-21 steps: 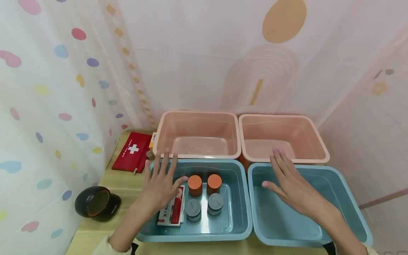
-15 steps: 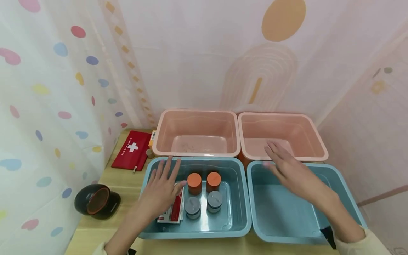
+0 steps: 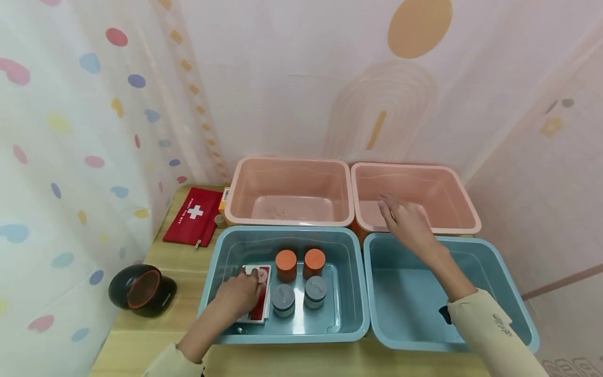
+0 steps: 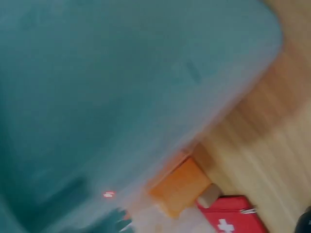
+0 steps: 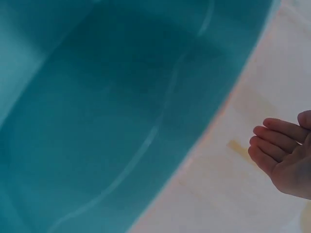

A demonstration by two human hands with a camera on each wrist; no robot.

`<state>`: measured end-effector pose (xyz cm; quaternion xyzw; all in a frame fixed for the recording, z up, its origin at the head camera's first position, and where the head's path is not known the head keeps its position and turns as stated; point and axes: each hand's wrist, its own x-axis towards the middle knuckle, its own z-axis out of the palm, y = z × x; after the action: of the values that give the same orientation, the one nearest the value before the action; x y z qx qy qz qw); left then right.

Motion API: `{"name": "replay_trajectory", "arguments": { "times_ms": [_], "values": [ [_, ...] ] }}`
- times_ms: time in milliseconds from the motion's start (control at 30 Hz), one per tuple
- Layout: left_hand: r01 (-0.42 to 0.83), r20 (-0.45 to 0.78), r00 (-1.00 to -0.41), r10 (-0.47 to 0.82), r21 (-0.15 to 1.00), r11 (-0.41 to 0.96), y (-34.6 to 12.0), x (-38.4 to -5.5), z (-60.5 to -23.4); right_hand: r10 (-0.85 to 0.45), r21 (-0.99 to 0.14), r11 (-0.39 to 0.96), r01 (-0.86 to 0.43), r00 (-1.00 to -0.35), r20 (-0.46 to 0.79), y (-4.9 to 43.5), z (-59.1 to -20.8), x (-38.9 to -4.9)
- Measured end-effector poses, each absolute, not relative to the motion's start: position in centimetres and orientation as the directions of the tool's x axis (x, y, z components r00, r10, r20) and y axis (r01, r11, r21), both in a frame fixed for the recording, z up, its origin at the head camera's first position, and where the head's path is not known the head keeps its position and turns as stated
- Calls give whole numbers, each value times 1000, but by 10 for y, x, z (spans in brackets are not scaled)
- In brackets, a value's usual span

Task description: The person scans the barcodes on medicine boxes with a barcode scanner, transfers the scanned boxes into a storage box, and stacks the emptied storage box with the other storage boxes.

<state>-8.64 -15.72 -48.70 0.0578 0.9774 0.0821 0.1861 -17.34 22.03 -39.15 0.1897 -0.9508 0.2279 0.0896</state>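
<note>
In the head view my left hand (image 3: 237, 293) reaches down into the left blue bin (image 3: 360, 314), over a white-and-red flat box (image 3: 258, 310). Its fingers lie at the box's upper part; whether they grip it is hidden. To the right of the box stand two orange-capped jars (image 3: 286, 262) and two grey-lidded jars (image 3: 283, 298). My right hand (image 3: 409, 222) hovers over the border between the right pink bin (image 3: 464, 201) and the right blue bin (image 3: 410, 293), holding nothing. The right wrist view shows that hand's relaxed, slightly bent fingers (image 5: 272, 141).
At the back stands a left pink bin (image 3: 292, 201). On the wooden table (image 3: 155, 335) at left lie a red first aid pouch (image 3: 195, 214) and a black bowl-like thing (image 3: 136, 290). An orange box (image 4: 182, 184) sits beside the bins. Patterned curtains hang behind.
My left hand has lowered from above the left blue bin onto the flat box. My right hand has moved up and left towards the right pink bin. The view has shifted slightly.
</note>
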Motion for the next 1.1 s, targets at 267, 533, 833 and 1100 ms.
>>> {"name": "replay_trajectory", "arguments": {
  "times_ms": [267, 533, 833, 1100],
  "values": [
    [116, -286, -947, 149, 128, 985, -143, -89, -527, -268, -453, 838, -303, -953, 143, 234, -412, -177],
    [161, -330, -930, 159, 21, 987, -126, -77, -496, -331, -400, 854, -332, -941, 75, 233, -438, -176],
    [145, -361, -923, 131, -13, 989, -130, -74, -502, -355, -325, 867, -377, -926, 126, 222, -465, -171],
    [84, -376, -915, 144, 173, 981, -130, -84, -498, -361, -314, 872, -375, -927, 103, 226, -459, -171]
  ]
}}
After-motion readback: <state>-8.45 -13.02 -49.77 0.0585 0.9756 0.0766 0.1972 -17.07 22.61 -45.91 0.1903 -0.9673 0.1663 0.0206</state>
